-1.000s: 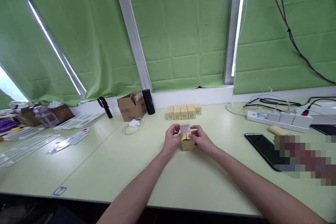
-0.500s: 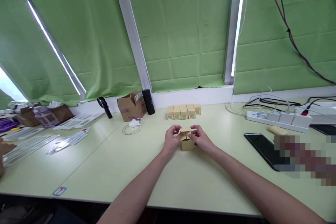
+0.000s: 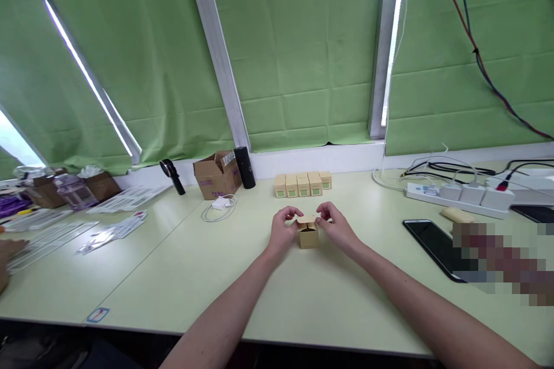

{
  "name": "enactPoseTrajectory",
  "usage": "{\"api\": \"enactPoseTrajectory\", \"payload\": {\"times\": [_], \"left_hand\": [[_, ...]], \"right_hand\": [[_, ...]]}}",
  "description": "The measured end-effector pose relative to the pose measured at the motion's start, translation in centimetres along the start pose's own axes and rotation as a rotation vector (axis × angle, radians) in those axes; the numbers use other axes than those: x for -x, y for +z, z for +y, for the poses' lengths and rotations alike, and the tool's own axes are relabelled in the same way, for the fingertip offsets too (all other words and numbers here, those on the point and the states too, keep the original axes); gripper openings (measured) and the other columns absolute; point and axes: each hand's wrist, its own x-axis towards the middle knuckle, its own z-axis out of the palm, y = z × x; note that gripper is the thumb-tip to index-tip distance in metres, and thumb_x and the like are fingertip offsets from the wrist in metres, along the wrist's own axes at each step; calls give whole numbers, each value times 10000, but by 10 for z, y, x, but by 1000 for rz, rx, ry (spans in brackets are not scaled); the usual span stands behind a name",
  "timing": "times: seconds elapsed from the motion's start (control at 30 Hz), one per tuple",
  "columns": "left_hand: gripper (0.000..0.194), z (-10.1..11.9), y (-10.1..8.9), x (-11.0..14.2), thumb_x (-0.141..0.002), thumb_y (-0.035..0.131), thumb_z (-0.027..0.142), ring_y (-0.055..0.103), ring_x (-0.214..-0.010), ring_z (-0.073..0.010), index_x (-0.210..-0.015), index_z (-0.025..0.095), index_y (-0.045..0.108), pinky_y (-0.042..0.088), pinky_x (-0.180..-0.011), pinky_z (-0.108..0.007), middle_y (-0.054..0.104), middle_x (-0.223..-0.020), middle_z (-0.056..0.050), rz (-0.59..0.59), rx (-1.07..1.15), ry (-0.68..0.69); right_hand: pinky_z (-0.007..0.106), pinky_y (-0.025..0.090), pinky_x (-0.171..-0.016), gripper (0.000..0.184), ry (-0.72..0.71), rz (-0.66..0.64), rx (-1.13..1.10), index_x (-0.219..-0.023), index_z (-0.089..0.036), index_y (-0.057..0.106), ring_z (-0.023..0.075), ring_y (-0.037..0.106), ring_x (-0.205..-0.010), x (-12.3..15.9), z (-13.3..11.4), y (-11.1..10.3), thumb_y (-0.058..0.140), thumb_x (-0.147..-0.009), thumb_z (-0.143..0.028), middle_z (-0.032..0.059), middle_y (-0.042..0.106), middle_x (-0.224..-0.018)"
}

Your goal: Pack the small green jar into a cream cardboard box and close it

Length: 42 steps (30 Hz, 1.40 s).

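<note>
A small brown cardboard box [image 3: 309,238] stands upright on the table in front of me, its top flaps partly raised. Against its left side is my left hand [image 3: 284,232], with the thumb at the edge of the flap and the fingers curled around behind. My right hand [image 3: 338,229] is at the upper right corner of the box, its thumb close to the flap and its index finger lifted apart from the thumb. Whatever is inside the box cannot be made out.
Several small boxes [image 3: 303,185] with green labels stand in a row farther back. To the left are a larger open carton [image 3: 216,177], a black cylinder [image 3: 244,168] and a white charger [image 3: 221,203]. A phone [image 3: 433,246] and a power strip [image 3: 459,198] lie on the right.
My right hand has loosened from the box and moved slightly right, its fingers spreading. The box's top flap has tipped down a little toward me.
</note>
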Motion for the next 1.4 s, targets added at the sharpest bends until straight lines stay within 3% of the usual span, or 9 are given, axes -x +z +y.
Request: {"api": "enactPoseTrajectory", "payload": {"times": [0.17, 0.43, 0.67, 0.77, 0.87, 1.0, 1.4], "left_hand": [[94, -1, 0, 0, -722, 627, 156, 643, -915, -211, -790, 199, 677, 458, -916, -370, 720, -893, -42, 4, -10, 11], [86, 0, -1, 0, -724, 628, 166, 628, -926, -214, -786, 202, 676, 455, -898, -357, 712, -884, -41, 7, -36, 33], [188, 8, -7, 2, -747, 548, 113, 598, -997, -243, -825, 219, 683, 440, -955, -400, 702, -934, -52, 28, -75, 93], [205, 16, -14, 3, -786, 525, 104, 578, -1024, -255, -857, 227, 673, 442, -944, -403, 683, -926, -56, 36, -150, 238], [122, 23, -22, 2, -858, 548, 152, 554, -920, -253, -840, 230, 640, 443, -842, -390, 657, -835, -55, 26, -266, 402], [50, 26, -30, 1, -848, 624, 188, 521, -774, -236, -847, 232, 648, 403, -776, -392, 608, -693, -34, -77, -442, 541], [45, 21, -33, 1, -814, 650, 201, 498, -665, -215, -819, 245, 659, 382, -733, -395, 566, -600, -21, -185, -498, 585]], "right_hand": [[411, 458, -845, 141, -224, 25, 199, -1008, -267, 577, 245, 535, -998, 8, -13, -8, 518, -895, -327, 39, 577, -992], [446, 458, -880, 60, -374, 14, 355, -955, -256, 578, 271, 519, -1004, 13, -19, -10, 553, -902, -244, 65, 577, -990], [439, 453, -839, 79, -398, 17, 411, -957, -252, 562, 278, 512, -985, 14, -19, -11, 562, -890, -209, 76, 580, -992], [431, 450, -827, 80, -414, 22, 429, -952, -252, 557, 276, 516, -973, 15, -19, -11, 559, -891, -200, 74, 583, -989], [420, 445, -803, 95, -441, 19, 463, -947, -251, 550, 273, 517, -949, 16, -19, -12, 563, -880, -184, 72, 583, -977], [415, 444, -794, 110, -463, 9, 491, -946, -247, 547, 267, 516, -937, 16, -19, -12, 565, -872, -167, 70, 579, -971], [419, 436, -784, 164, -497, -19, 547, -903, -234, 527, 262, 502, -920, 17, -21, -13, 571, -823, -98, 76, 577, -966]]}}
